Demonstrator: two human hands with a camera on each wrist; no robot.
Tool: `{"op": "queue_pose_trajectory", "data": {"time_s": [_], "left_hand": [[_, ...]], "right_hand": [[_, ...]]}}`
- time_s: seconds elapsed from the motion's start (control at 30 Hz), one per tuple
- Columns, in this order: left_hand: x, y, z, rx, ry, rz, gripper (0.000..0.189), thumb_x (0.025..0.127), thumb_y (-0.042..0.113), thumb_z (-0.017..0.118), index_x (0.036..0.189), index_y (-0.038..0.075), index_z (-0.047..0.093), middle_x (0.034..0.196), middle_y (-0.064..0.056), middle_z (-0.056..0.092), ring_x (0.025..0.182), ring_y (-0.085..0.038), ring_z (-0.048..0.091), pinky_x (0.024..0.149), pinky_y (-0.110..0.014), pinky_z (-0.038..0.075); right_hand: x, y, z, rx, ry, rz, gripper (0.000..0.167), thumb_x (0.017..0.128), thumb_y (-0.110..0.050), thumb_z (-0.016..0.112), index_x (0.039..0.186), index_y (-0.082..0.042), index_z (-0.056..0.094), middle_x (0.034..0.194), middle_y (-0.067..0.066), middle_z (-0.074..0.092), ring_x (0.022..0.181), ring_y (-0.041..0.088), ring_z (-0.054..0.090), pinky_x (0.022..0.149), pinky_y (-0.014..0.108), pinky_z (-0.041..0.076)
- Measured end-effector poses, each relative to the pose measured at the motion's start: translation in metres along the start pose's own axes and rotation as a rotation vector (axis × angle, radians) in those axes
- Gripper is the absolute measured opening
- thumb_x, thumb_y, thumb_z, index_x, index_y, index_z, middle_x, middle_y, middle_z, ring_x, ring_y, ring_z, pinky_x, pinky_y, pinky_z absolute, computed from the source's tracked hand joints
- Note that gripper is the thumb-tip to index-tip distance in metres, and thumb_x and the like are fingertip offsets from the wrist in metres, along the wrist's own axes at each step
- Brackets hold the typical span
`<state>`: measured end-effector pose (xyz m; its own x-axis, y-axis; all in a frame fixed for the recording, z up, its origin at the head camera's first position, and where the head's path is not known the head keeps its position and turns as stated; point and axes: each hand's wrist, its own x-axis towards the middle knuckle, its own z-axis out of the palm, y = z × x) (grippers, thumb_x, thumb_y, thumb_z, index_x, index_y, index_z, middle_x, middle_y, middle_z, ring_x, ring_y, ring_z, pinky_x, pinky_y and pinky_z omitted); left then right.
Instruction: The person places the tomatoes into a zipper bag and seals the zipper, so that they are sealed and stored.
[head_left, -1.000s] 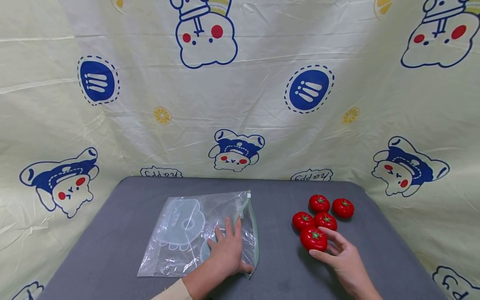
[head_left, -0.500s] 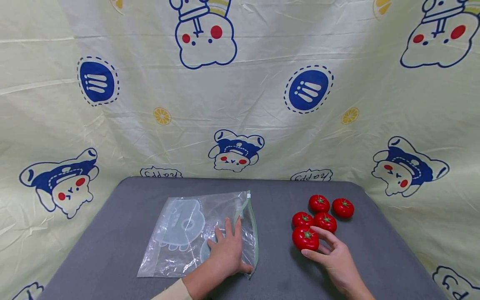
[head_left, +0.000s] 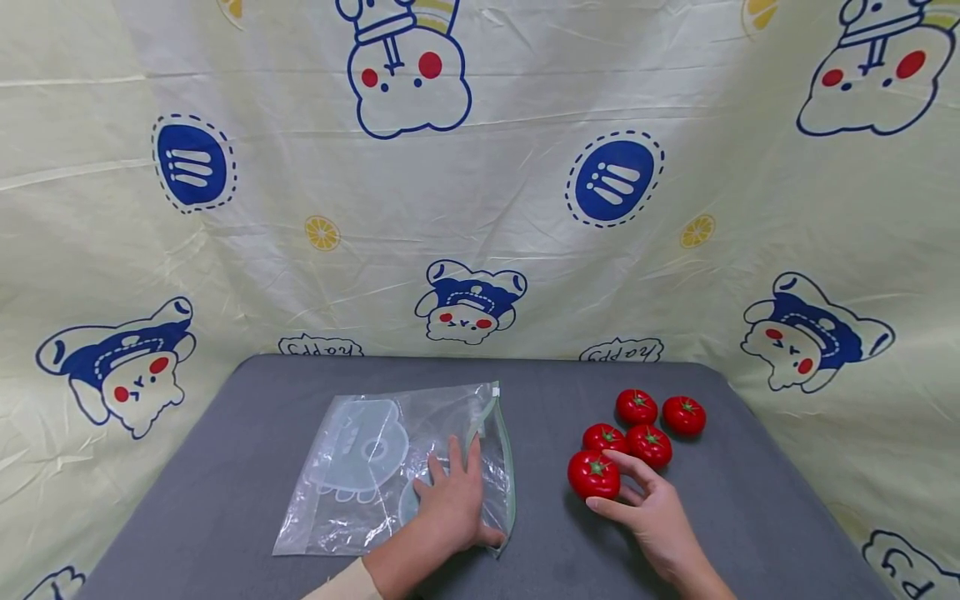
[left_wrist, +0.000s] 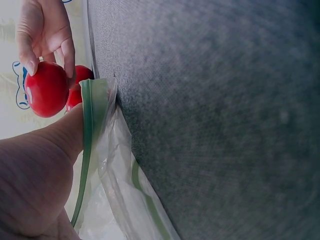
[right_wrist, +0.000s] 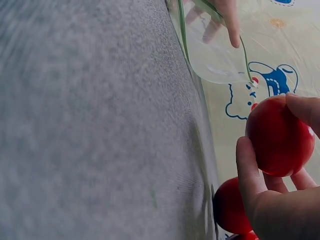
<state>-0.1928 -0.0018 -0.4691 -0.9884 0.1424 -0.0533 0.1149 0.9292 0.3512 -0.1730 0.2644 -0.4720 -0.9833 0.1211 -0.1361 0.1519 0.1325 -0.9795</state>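
A red tomato with a green calyx [head_left: 593,475] is held above the table between the thumb and fingers of my right hand [head_left: 660,521]. The right wrist view shows the same tomato [right_wrist: 280,136] gripped at its sides. My left hand [head_left: 452,504] lies with spread fingers at the mouth of a clear zip bag [head_left: 360,458]. The bag has a pale printed figure and a green zip edge [head_left: 510,467], which faces the tomatoes. In the left wrist view the green zip strip [left_wrist: 87,145] stands up beside the hand, and the mouth gapes.
Several more tomatoes [head_left: 649,446] sit grouped behind the right hand on the grey table [head_left: 555,533]. A pale patterned cloth [head_left: 480,192] hangs behind the table and at both sides.
My right hand has carried the tomato leftward, past the front of the other tomatoes and closer to the bag. My left hand and the bag have stayed in place.
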Motion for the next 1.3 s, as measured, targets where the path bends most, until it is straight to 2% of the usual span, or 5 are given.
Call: {"op": "queue_pose_trajectory", "data": {"time_s": [0.3, 0.5, 0.83, 1.13, 1.3], "left_hand": [[0.001, -0.001, 0.001, 0.0, -0.003, -0.002, 0.142, 0.049, 0.053, 0.101, 0.161, 0.013, 0.024, 0.165, -0.026, 0.026, 0.143, -0.061, 0.032, 0.103, -0.08, 0.036], [0.002, -0.001, 0.001, 0.001, -0.01, -0.004, 0.143, 0.049, 0.054, 0.101, 0.162, 0.014, 0.022, 0.166, -0.026, 0.025, 0.144, -0.061, 0.031, 0.104, -0.08, 0.035], [0.003, -0.001, 0.001, -0.003, -0.031, -0.01, 0.143, 0.05, 0.054, 0.101, 0.162, 0.015, 0.021, 0.167, -0.025, 0.024, 0.145, -0.061, 0.03, 0.105, -0.08, 0.034], [0.004, 0.0, 0.001, 0.007, -0.023, -0.011, 0.143, 0.049, 0.053, 0.101, 0.161, 0.013, 0.023, 0.166, -0.024, 0.026, 0.144, -0.06, 0.032, 0.103, -0.08, 0.036], [0.004, 0.0, 0.002, 0.002, -0.024, -0.014, 0.143, 0.048, 0.053, 0.102, 0.161, 0.014, 0.022, 0.166, -0.024, 0.026, 0.144, -0.06, 0.032, 0.103, -0.08, 0.035]], "right_hand": [[0.003, 0.003, 0.005, 0.032, -0.021, -0.034, 0.072, 0.085, -0.008, 0.083, 0.149, -0.01, 0.05, 0.142, 0.009, 0.049, 0.108, 0.015, 0.068, 0.087, 0.027, 0.061], [0.006, 0.002, 0.011, 0.04, -0.036, -0.02, 0.073, 0.085, -0.009, 0.083, 0.15, -0.011, 0.048, 0.15, 0.012, 0.045, 0.117, 0.018, 0.064, 0.09, 0.031, 0.061], [0.01, 0.001, 0.018, 0.054, -0.088, -0.057, 0.074, 0.082, -0.005, 0.085, 0.147, -0.007, 0.051, 0.153, 0.009, 0.045, 0.118, 0.019, 0.063, 0.09, 0.029, 0.061], [0.011, 0.0, 0.023, 0.062, -0.119, -0.08, 0.073, 0.083, -0.004, 0.083, 0.148, -0.005, 0.049, 0.148, 0.011, 0.048, 0.116, 0.014, 0.064, 0.09, 0.027, 0.06], [0.011, -0.001, 0.027, 0.091, -0.129, -0.077, 0.075, 0.083, -0.002, 0.082, 0.149, -0.004, 0.047, 0.143, 0.013, 0.051, 0.115, 0.019, 0.067, 0.09, 0.03, 0.061]]}}
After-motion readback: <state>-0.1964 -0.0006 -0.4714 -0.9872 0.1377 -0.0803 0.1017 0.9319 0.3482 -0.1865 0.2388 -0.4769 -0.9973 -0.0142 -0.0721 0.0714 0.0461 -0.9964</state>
